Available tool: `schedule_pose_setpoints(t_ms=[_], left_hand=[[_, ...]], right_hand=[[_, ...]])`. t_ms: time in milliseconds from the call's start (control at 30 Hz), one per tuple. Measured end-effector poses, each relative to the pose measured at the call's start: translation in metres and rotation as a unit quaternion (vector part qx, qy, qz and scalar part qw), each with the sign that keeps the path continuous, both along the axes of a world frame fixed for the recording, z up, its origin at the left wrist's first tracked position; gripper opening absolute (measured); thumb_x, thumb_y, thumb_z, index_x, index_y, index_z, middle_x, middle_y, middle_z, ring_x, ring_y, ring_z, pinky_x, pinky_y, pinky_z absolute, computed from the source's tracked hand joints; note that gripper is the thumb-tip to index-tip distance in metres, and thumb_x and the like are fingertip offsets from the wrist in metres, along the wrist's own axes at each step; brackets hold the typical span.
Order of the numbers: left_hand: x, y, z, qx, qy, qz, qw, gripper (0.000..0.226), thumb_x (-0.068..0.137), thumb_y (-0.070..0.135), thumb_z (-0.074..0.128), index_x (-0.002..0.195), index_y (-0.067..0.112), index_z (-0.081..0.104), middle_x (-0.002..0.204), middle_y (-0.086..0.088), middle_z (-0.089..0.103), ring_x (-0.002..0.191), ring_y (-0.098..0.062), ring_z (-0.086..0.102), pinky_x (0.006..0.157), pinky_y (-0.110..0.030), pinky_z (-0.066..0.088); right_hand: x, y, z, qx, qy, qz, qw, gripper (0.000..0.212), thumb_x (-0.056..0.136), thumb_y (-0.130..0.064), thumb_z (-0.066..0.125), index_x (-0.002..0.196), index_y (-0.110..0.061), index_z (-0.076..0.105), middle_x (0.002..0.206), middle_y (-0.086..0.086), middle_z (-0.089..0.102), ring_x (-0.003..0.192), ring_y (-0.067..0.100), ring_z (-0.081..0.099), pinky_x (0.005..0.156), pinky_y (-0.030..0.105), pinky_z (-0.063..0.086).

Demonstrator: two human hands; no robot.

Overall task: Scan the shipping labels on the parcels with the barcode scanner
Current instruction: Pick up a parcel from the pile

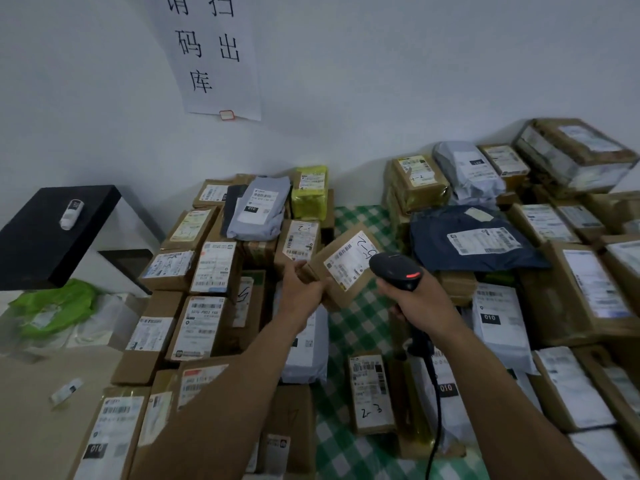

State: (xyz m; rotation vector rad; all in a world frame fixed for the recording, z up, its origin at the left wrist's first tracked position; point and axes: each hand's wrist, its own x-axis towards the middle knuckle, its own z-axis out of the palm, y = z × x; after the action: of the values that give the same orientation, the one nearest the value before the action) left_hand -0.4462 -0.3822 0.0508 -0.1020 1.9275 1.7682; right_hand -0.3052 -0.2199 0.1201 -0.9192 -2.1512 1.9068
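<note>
My left fingers (298, 267) pinched the small box (341, 268) by one corner above the bench (363, 216), my right fingers (387, 286) gripped the scanner (394, 266) by its label (350, 260), so I feared the box could slip.

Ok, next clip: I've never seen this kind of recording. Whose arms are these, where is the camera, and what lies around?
There is one picture, from a camera worn on a person's head, looking forward and down. No machine: these are the person's bare arms. The left hand grips a small brown cardboard box with a white label, tilted. The right hand holds a black handheld barcode scanner close to that label. Around them, labelled cardboard boxes and plastic mailer bags lie on a green-and-white checked cloth.
</note>
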Motion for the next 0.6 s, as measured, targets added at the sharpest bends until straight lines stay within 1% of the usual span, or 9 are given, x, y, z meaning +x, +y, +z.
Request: schedule_pose_setpoints(t_ms=[100, 167, 233, 300, 367, 400, 433, 533, 600], left_hand=[[0.008, 0.021, -0.019, -0.037, -0.002, -0.018, 0.999, 0.064, 0.082, 0.011, 0.084, 0.129, 0.023, 0.042, 0.12, 0.001, 0.062, 0.105, -0.014, 0.063, 0.096, -0.044, 0.059], [0.011, 0.037, -0.031, -0.044, -0.013, -0.043, 0.998, 0.066, 0.081, 0.012, 0.08, 0.135, 0.024, 0.045, 0.127, -0.001, 0.064, 0.113, -0.018, 0.064, 0.094, -0.045, 0.06], [0.013, 0.052, -0.05, -0.047, -0.019, -0.067, 0.996, 0.069, 0.077, 0.011, 0.072, 0.142, 0.026, 0.053, 0.13, -0.003, 0.068, 0.112, -0.017, 0.067, 0.09, -0.042, 0.062], [0.019, 0.063, -0.061, -0.044, -0.029, -0.056, 0.997, 0.073, 0.074, 0.016, 0.069, 0.144, 0.029, 0.055, 0.128, 0.0, 0.069, 0.109, -0.016, 0.068, 0.087, -0.04, 0.063], [0.026, 0.067, -0.066, -0.051, -0.018, -0.037, 0.998, 0.064, 0.081, 0.017, 0.068, 0.141, 0.035, 0.055, 0.115, 0.01, 0.065, 0.104, -0.012, 0.065, 0.085, -0.032, 0.061], [0.029, 0.068, -0.071, -0.061, -0.009, -0.035, 0.997, 0.056, 0.086, 0.017, 0.066, 0.135, 0.041, 0.054, 0.111, 0.011, 0.063, 0.101, -0.01, 0.063, 0.083, -0.026, 0.057], [0.031, 0.069, -0.077, -0.083, -0.008, -0.033, 0.996, 0.054, 0.088, 0.02, 0.065, 0.137, 0.04, 0.055, 0.113, 0.01, 0.063, 0.103, -0.012, 0.062, 0.083, -0.025, 0.054], [0.042, 0.066, -0.098, -0.142, -0.004, -0.059, 0.988, 0.054, 0.086, 0.031, 0.064, 0.139, 0.04, 0.055, 0.125, 0.004, 0.067, 0.114, -0.023, 0.062, 0.102, -0.043, 0.054], [0.047, 0.065, -0.106, -0.181, -0.01, -0.107, 0.978, 0.048, 0.091, 0.031, 0.065, 0.138, 0.033, 0.058, 0.124, 0.006, 0.068, 0.11, -0.021, 0.064, 0.101, -0.044, 0.055]], right_hand=[[0.002, 0.018, -0.011, 0.004, -0.023, -0.019, 1.0, 0.031, 0.09, -0.029, 0.08, 0.118, -0.029, 0.068, 0.098, -0.003, 0.077, 0.061, 0.001, 0.064, 0.054, 0.018, 0.05], [0.002, 0.026, -0.021, 0.011, -0.036, -0.024, 0.999, 0.032, 0.089, -0.029, 0.081, 0.118, -0.028, 0.07, 0.098, -0.004, 0.078, 0.064, -0.002, 0.064, 0.057, 0.019, 0.048], [0.002, 0.031, -0.031, 0.015, -0.054, -0.017, 0.998, 0.028, 0.09, -0.028, 0.08, 0.115, -0.027, 0.071, 0.094, -0.005, 0.078, 0.066, 0.0, 0.064, 0.058, 0.018, 0.048], [0.004, 0.036, -0.039, 0.008, -0.07, -0.011, 0.997, 0.025, 0.092, -0.023, 0.078, 0.115, -0.026, 0.07, 0.087, -0.002, 0.078, 0.062, 0.001, 0.065, 0.053, 0.016, 0.048], [0.004, 0.039, -0.048, 0.002, -0.08, -0.019, 0.997, 0.027, 0.092, -0.024, 0.078, 0.117, -0.025, 0.069, 0.086, 0.004, 0.078, 0.061, 0.004, 0.065, 0.053, 0.017, 0.049], [0.004, 0.04, -0.052, 0.003, -0.084, -0.024, 0.996, 0.027, 0.092, -0.026, 0.078, 0.118, -0.025, 0.069, 0.086, 0.006, 0.078, 0.063, 0.007, 0.066, 0.054, 0.019, 0.05], [0.003, 0.042, -0.056, 0.003, -0.09, -0.029, 0.995, 0.028, 0.092, -0.026, 0.078, 0.118, -0.025, 0.069, 0.086, 0.006, 0.079, 0.064, 0.009, 0.066, 0.055, 0.022, 0.051], [0.002, 0.044, -0.067, 0.007, -0.116, -0.04, 0.992, 0.035, 0.09, -0.03, 0.08, 0.121, -0.024, 0.066, 0.086, 0.002, 0.079, 0.065, 0.013, 0.068, 0.061, 0.03, 0.055], [0.002, 0.045, -0.071, 0.006, -0.12, -0.047, 0.992, 0.039, 0.089, -0.033, 0.081, 0.123, -0.024, 0.065, 0.088, 0.002, 0.079, 0.063, 0.011, 0.069, 0.061, 0.031, 0.054]])
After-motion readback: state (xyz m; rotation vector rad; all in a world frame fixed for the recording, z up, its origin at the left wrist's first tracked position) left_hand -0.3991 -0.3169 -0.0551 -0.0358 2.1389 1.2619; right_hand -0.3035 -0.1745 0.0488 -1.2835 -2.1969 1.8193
